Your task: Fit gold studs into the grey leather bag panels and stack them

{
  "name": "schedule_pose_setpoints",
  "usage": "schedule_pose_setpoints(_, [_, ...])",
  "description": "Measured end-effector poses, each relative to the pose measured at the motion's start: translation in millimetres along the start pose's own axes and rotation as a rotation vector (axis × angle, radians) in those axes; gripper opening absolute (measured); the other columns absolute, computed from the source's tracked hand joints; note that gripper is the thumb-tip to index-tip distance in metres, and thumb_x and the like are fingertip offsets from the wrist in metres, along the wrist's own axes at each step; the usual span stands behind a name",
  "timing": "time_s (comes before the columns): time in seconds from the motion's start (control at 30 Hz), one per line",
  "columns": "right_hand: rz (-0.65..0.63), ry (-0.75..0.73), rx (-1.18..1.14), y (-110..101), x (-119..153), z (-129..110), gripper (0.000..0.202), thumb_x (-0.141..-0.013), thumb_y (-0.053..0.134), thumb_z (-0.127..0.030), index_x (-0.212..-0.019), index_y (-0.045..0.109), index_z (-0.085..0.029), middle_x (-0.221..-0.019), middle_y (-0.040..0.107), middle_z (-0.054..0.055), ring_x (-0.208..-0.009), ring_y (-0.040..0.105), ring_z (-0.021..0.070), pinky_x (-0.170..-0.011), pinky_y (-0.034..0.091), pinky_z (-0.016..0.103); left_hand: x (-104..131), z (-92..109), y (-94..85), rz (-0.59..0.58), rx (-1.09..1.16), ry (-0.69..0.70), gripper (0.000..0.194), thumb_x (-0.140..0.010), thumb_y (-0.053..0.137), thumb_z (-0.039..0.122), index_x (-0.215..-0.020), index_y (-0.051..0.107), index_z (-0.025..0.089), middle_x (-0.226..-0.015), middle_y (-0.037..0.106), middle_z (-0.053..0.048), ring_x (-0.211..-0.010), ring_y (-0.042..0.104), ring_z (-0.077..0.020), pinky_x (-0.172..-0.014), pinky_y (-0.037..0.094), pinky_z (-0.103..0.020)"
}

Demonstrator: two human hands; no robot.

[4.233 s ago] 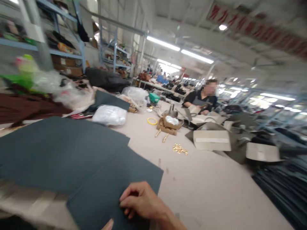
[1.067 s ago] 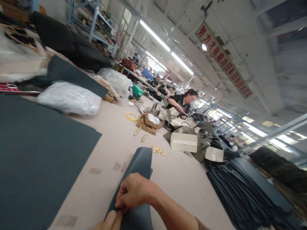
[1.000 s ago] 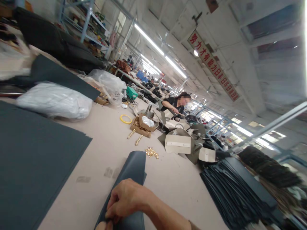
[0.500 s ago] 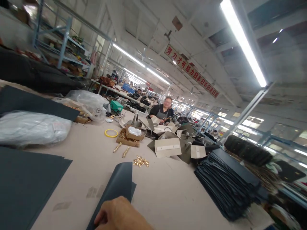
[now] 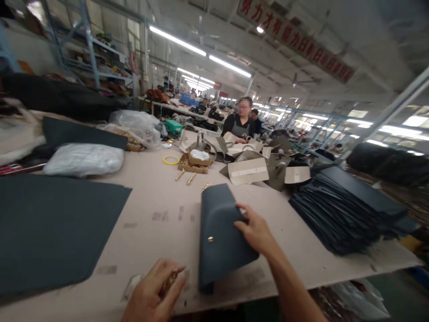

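A dark blue-grey panel (image 5: 223,228), perhaps leather, lies folded over on the table in front of me. One small gold stud (image 5: 210,239) shows on its upper face. My right hand (image 5: 256,228) is closed on the panel's right edge, thumb on top. Left of the panel, apart from it, my left hand (image 5: 156,290) is curled around small gold metal fittings (image 5: 169,282). Just past the panel's far edge, more gold pieces (image 5: 206,187) are partly hidden behind it.
Flat dark panels (image 5: 56,228) cover the table's left side; a thick panel stack (image 5: 338,214) stands right. Farther back are a yellow tape roll (image 5: 170,159), a cardboard box (image 5: 192,167) of fittings, and beige bag parts (image 5: 248,170). A person (image 5: 239,123) works across the table.
The view has levelled and tipped downward. The panel now lies broader, with its stud showing. Both hands are in view, where only one, on the curled panel, was visible before.
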State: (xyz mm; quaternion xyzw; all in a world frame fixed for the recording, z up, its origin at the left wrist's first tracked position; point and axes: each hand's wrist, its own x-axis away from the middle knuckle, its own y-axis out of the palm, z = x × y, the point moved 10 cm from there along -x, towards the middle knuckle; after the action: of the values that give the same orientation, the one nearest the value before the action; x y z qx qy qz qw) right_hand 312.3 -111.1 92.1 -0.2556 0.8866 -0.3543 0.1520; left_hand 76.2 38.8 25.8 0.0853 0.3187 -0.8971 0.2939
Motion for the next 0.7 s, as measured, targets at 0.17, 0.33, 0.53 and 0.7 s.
schedule_pose_setpoints(0.17, [0.204,0.146,0.411,-135,-27,95,0.056,-0.073,0.057,-0.030,-0.127,0.056,-0.016,-0.084,0.068,0.009,-0.075,0.065,0.0267,-0.070,0.048,0.037,1,2,-2.3,-0.067,0.090,-0.211,0.028,-0.095,0.041,0.042,-0.086,0.062,0.025,-0.080,0.065,0.001,-0.079,0.063,-0.0149,-0.072,0.046,-0.025])
schedule_pose_setpoints(0.33, [0.319,0.033,0.560,-130,-16,87,0.042,-0.080,0.054,-0.037,-0.113,0.065,-0.014,-0.098,0.069,0.019,-0.090,0.065,0.0336,-0.081,0.047,0.044,3,3,1.6,-0.083,0.026,-0.198,0.033,-0.096,0.038,0.039,-0.071,0.051,0.022,-0.070,0.054,0.002,-0.068,0.056,-0.0143,-0.065,0.039,-0.027])
schedule_pose_setpoints(0.53, [-0.337,-0.257,-0.229,79,50,-55,0.025,-0.083,0.061,-0.034,-0.102,0.070,-0.021,-0.092,0.072,0.005,-0.082,0.066,0.0185,-0.077,0.052,0.030,5,7,-4.7,-0.044,-0.058,-0.107,0.029,-0.097,0.035,0.029,-0.075,0.052,0.023,-0.075,0.057,0.001,-0.071,0.057,-0.0149,-0.067,0.041,-0.027])
schedule_pose_setpoints(0.7, [-0.424,-0.693,-0.341,151,89,-142,0.012,-0.082,0.062,-0.016,-0.090,0.070,-0.019,-0.076,0.068,0.002,-0.069,0.063,0.0125,-0.067,0.048,0.020,17,-12,-24.7,-0.011,-0.144,-0.042,0.027,-0.086,0.034,0.009,-0.087,0.058,0.021,-0.083,0.065,-0.005,-0.078,0.064,-0.0183,-0.067,0.048,-0.026])
